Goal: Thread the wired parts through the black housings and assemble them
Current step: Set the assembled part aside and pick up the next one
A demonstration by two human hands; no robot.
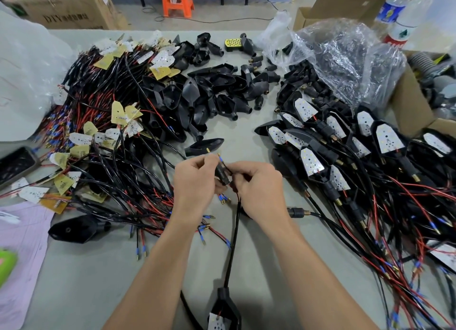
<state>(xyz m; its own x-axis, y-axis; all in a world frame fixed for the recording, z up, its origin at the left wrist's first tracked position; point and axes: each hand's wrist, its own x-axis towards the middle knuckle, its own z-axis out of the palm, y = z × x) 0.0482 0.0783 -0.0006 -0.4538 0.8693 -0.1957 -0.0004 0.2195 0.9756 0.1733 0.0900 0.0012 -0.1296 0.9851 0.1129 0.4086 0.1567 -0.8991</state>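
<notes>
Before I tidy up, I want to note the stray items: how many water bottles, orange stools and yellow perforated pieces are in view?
Water bottles: 2
Orange stool: 1
Yellow perforated piece: 1
Total: 4

The left hand and right hand pinch a small black sleeve, blue-tipped wire ends poking toward twelve o'clock. A black cable runs from it toward six o'clock to a housing holding a white board. Empty black housings pile at twelve, wired boards at ten, assembled units at three.
</notes>
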